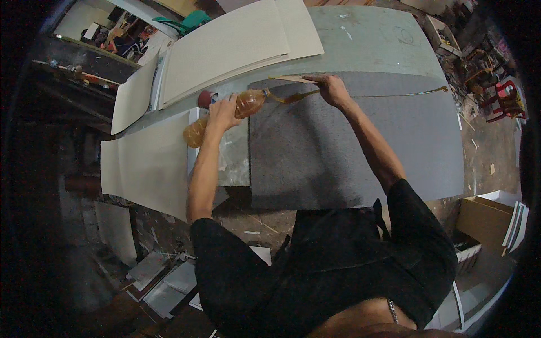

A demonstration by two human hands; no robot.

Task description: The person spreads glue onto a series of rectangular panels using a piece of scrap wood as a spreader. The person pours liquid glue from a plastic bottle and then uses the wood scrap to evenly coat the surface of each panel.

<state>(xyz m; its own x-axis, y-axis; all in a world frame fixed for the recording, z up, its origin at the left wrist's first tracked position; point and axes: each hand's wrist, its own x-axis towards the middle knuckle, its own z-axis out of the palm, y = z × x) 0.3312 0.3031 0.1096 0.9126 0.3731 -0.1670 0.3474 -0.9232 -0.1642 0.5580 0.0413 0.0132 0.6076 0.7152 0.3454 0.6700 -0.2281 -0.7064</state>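
Note:
My left hand (221,112) grips a clear plastic bottle (248,103) of amber liquid, tipped on its side with its mouth toward the right. A brown stream runs from the bottle onto a thin flat wooden strip (293,79) that my right hand (331,90) holds at the far edge of a large dark grey speckled board (349,152). A line of the brown liquid (406,93) stretches along the board's far edge to the right.
Cream-coloured panels (236,45) are stacked at the back left, and another cream panel (149,166) lies at the left. A small red tin (205,99) stands behind the bottle. A cardboard box (483,222) sits on the floor at right, with scraps (163,276) below left.

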